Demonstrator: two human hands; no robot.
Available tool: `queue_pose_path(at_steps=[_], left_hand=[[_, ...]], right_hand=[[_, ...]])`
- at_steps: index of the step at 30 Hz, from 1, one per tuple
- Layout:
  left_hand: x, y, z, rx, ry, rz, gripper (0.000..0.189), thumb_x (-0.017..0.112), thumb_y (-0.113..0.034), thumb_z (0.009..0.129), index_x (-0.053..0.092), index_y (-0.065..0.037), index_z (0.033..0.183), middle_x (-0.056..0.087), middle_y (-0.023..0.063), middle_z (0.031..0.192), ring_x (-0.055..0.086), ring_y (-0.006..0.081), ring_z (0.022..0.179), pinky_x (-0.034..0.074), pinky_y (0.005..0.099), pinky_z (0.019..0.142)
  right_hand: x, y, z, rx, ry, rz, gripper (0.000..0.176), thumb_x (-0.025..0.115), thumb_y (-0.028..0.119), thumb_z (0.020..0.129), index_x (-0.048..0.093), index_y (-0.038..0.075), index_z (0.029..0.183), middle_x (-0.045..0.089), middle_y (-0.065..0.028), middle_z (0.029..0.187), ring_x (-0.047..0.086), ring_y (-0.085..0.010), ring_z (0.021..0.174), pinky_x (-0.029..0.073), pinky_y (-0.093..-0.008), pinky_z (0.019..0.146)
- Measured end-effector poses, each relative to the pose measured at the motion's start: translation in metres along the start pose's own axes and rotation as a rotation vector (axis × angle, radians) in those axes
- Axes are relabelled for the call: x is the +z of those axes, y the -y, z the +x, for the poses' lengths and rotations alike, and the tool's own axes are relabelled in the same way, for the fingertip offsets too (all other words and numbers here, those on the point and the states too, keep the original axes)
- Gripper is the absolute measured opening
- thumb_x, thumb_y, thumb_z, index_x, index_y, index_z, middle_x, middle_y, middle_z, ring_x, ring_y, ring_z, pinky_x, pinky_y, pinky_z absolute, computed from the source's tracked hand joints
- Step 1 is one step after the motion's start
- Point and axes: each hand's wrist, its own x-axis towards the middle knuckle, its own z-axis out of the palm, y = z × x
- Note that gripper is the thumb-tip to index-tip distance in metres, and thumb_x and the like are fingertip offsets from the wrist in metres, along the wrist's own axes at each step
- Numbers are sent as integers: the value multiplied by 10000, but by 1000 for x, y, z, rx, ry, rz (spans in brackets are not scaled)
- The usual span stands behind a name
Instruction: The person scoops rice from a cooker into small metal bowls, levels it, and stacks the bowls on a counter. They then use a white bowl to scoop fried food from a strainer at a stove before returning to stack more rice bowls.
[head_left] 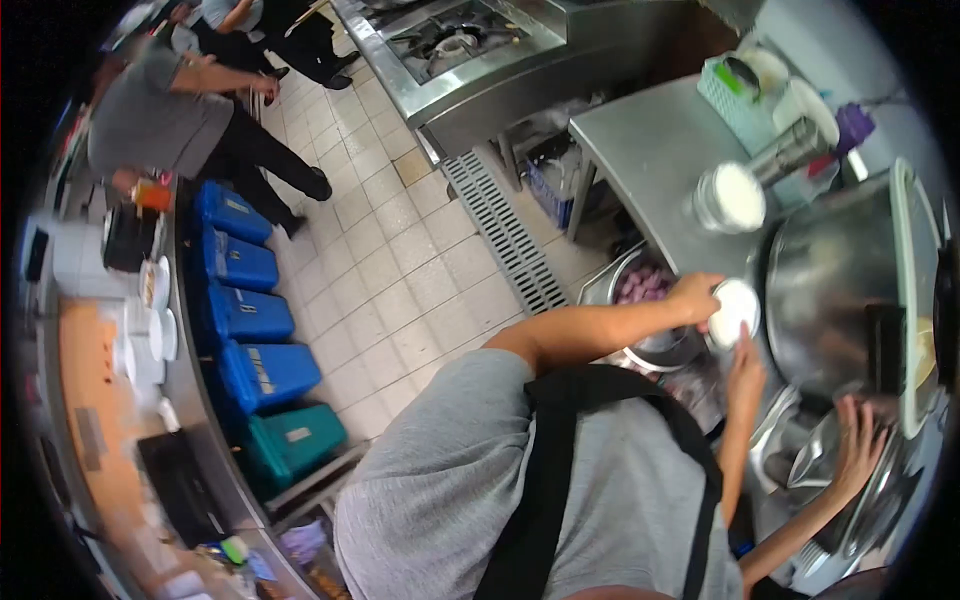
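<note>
My left hand [695, 298] grips one side of a white round container [735, 312], seen from above. My right hand [745, 370] reaches the near edge of the same container, its fingers closed and touching the white top. What the white top is, lid or contents, I cannot tell. Beside and partly under my left forearm sits a metal bowl [632, 262] with purple pieces [640, 284]. A clear jar with a white top [735, 197] stands on the steel table [640, 140]. Another person's hand [860, 440] is spread near the large pot.
A large steel pot [835, 290] stands at the right, with metal pans [800, 455] below it. A green basket [735, 95] is on the steel table. Blue bins [250, 313] line the left counter, where a person in grey [165, 115] stands. A stove [450, 45] is at the top.
</note>
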Motion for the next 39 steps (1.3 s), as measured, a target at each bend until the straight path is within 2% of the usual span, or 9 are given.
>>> queue_pose_path(at_steps=[4,6,11,17,25,31,33,38,39], left_hand=[[-6,-21,-8,-109,-30,-98,525,514,8,707,542,-7,1231,663,154,722,620,181,471,509,306,429],[-13,-10,0,-63,19,-129,553,530,5,724,467,69,1270,638,149,679,592,169,439,490,290,400],[-46,-84,-6,-3,6,-221,544,533,2,735,458,94,1265,619,127,680,578,164,426,485,288,401],[-61,-122,54,207,-277,-250,502,545,-1,729,500,103,1218,638,140,724,610,177,460,510,299,435],[-46,-104,85,141,-503,-222,525,551,-19,723,495,67,1238,663,234,829,655,243,510,541,332,479],[-44,-89,94,203,-593,-317,559,535,22,735,429,64,1282,627,164,740,641,227,486,519,325,435],[-46,-83,95,226,-560,-380,546,519,42,767,404,66,1300,585,125,724,624,205,470,504,307,413],[-40,-63,69,311,-361,-557,355,541,-145,901,393,-79,1217,534,83,929,598,212,824,531,377,769],[-29,-62,60,276,-422,-578,410,514,-102,885,340,-63,1254,516,78,911,584,189,724,523,338,653]], right_hand=[[-4,-21,1,27,-27,256,365,446,196,957,500,134,1313,601,-139,1196,618,-264,1021,469,-370,804],[-31,9,-8,244,-109,492,375,458,130,947,492,87,1318,612,-57,1142,520,-84,710,434,-221,639],[-54,41,-30,109,-433,691,421,461,100,941,432,71,1359,577,-17,1116,296,-2,513,247,-170,440],[-50,48,-38,26,-406,489,421,480,119,936,432,23,1344,546,-57,1228,425,-44,599,349,-194,520],[-55,43,-38,62,-402,522,427,509,116,919,446,17,1330,532,-88,1291,448,-63,700,371,-195,607],[-61,22,-60,95,-451,558,437,505,89,917,426,-6,1336,478,-134,1349,475,-208,1195,346,-291,984],[-67,16,-70,129,-484,557,464,514,68,907,404,7,1354,486,-127,1336,514,-183,1120,381,-270,924],[-101,-5,-114,174,-727,551,535,562,28,875,371,17,1374,521,-107,1285,572,-147,967,437,-252,819],[-106,-17,-129,233,-779,498,502,576,46,872,406,9,1344,560,-117,1225,577,-143,933,445,-256,796]])
